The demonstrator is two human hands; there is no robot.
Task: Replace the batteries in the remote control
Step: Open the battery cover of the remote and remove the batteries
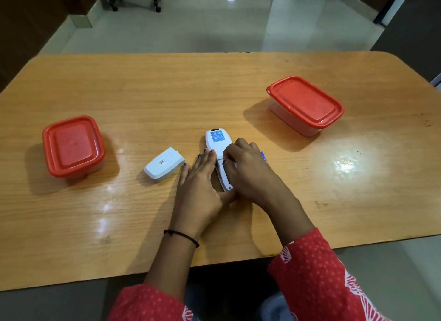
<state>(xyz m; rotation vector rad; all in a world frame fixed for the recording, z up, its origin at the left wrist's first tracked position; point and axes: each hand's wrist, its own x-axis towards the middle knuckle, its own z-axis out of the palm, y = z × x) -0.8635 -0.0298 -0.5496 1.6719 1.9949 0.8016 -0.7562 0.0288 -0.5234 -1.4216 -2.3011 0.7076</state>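
Observation:
A white remote control (217, 142) lies face down in the middle of the wooden table (167, 101), a blue label on its back. Its battery compartment is open. My left hand (202, 184) lies flat along the remote's left side and steadies it. My right hand (248, 170) is bent over the compartment, fingertips pinched on a blue battery (224, 162) at the compartment. Another blue battery end (263, 156) shows past the knuckles of that hand. The white battery cover (164, 166) lies on the table to the left, clear of both hands.
A closed square box with a red lid (72, 145) stands at the left. A closed rectangular box with a red lid (305, 104) stands at the back right. The near table edge runs just under my forearms.

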